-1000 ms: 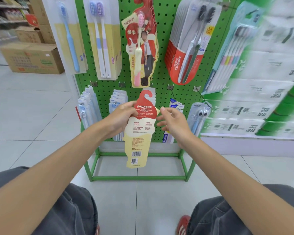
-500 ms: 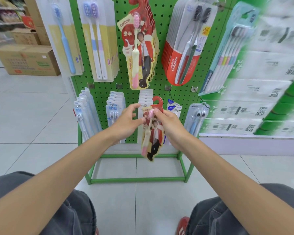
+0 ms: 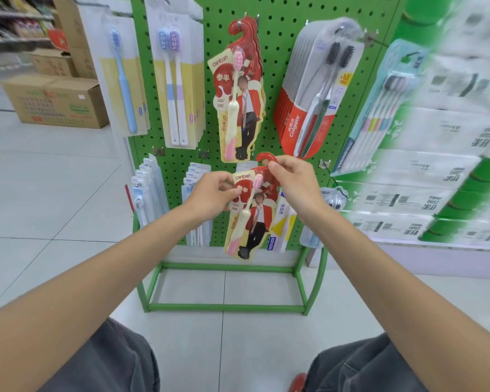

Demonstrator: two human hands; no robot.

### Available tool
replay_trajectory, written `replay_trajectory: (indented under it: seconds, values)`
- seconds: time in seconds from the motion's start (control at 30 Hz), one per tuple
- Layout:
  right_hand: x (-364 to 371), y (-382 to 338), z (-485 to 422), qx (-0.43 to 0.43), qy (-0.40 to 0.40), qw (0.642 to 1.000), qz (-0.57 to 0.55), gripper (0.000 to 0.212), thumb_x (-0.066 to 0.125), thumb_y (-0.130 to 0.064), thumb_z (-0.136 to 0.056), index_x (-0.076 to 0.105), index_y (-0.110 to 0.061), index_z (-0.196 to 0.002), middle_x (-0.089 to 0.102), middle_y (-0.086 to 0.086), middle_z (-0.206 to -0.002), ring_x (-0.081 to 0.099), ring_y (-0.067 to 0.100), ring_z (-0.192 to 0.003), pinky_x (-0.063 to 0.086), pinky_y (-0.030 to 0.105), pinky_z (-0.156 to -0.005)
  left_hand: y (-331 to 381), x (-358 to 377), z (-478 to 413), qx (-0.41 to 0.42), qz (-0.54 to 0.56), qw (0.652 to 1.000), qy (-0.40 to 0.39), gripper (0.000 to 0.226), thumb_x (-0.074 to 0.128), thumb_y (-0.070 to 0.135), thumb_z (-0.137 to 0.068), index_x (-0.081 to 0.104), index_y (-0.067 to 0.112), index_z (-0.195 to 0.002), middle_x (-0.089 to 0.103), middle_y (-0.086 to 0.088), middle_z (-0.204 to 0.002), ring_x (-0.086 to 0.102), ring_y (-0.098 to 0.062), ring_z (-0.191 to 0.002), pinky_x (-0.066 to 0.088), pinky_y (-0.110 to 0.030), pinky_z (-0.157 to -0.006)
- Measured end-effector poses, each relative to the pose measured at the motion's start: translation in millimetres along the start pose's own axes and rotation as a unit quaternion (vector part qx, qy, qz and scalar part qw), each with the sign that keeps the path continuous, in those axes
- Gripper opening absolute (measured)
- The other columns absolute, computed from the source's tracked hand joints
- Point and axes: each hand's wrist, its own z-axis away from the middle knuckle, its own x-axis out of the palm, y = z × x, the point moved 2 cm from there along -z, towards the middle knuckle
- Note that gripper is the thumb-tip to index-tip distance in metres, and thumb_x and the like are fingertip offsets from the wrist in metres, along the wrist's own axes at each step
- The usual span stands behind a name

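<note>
A pale tiled floor [image 3: 54,193] fills the lower and left parts of the frame. A green pegboard rack [image 3: 277,46] stands on it at the centre, reaching to the top edge. Stacked white packs [image 3: 450,165], blurred, cover the right side. A cardboard box [image 3: 57,100] sits on the floor at the upper left. On the rack's upper row hang, from left to right, a blue brush pack [image 3: 122,80], a twin brush pack [image 3: 176,80], a stack of red canban cards [image 3: 241,103] and a stack of Colgate packs [image 3: 309,108].

Just below the hanging canban cards, at the centre of the frame, a matching toothbrush card [image 3: 252,219] is held upright in front of the rack's lower row, printed face toward the camera. The left hand [image 3: 212,193] pinches the card's upper left edge between thumb and fingers. The right hand [image 3: 294,179] pinches the card's top, just under its red hook [image 3: 265,158], which pokes up above the fingertips, close under the bottom of the hanging cards.
</note>
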Motion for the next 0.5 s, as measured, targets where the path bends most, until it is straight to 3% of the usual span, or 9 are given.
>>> replay_trajectory:
  seconds: [0.07,0.17,0.23,0.3,0.37,0.5]
  values:
    - [-9,-22,-9,-0.04,0.0,0.997,0.068,0.02,0.054,-0.02,-0.099,0.073,-0.02,-0.091,0.072,-0.008,-0.08,0.064,0.001,-0.069,0.05,0.018,-0.067,16,-8,0,0.013,0.013,1.0,0.004,0.011,0.06,0.007,-0.096,0.063,0.0,-0.103,0.069,-0.005,-0.09,0.067,-0.01,-0.074,0.055,-0.017,-0.058]
    - [-22,-60,-17,-0.093,-0.001,0.986,0.139,0.02,0.056,-0.017,-0.097,0.072,-0.018,-0.109,0.073,-0.006,-0.079,0.068,0.005,-0.071,0.056,0.023,-0.068,43,-21,-2,0.039,0.011,0.999,0.009,0.01,0.06,0.01,-0.096,0.064,0.002,-0.101,0.071,-0.008,-0.096,0.069,-0.014,-0.08,0.055,-0.016,-0.06]
    - [-31,-90,-20,-0.11,0.002,0.981,0.158,0.018,0.057,-0.018,-0.097,0.071,-0.022,-0.106,0.07,-0.007,-0.074,0.062,0.002,-0.057,0.05,0.019,-0.054,64,-30,-2,0.062,0.002,0.998,0.017,0.007,0.062,0.013,-0.095,0.066,0.008,-0.098,0.071,-0.006,-0.101,0.068,-0.018,-0.088,0.057,-0.018,-0.067]
    - [-41,-120,-24,-0.12,0.009,0.979,0.164,0.015,0.057,-0.016,-0.097,0.07,-0.023,-0.101,0.071,-0.005,-0.075,0.059,0.007,-0.058,0.049,0.027,-0.05,87,-40,-5,0.085,-0.011,0.996,0.04,0.013,0.062,0.009,-0.095,0.066,0.017,-0.104,0.067,0.002,-0.106,0.066,-0.016,-0.091,0.055,-0.016,-0.064]
    - [-52,-149,-33,-0.137,0.031,0.976,0.166,0.017,0.058,-0.013,-0.096,0.069,-0.026,-0.094,0.073,0.004,-0.081,0.059,0.018,-0.066,0.054,0.042,-0.059,109,-50,-11,0.108,-0.028,0.989,0.091,0.028,0.06,0.003,-0.092,0.064,0.024,-0.11,0.061,0.007,-0.108,0.062,-0.009,-0.087,0.048,-0.015,-0.055]
    - [-76,-197,-64,-0.153,0.081,0.968,0.182,0.02,0.057,-0.006,-0.091,0.073,-0.02,-0.093,0.071,0.003,-0.075,0.057,0.018,-0.063,0.054,0.039,-0.058,147,-68,-33,0.146,-0.033,0.972,0.179,0.029,0.06,0.002,-0.088,0.062,0.021,-0.111,0.061,0.003,-0.107,0.062,-0.012,-0.092,0.054,-0.029,-0.075]
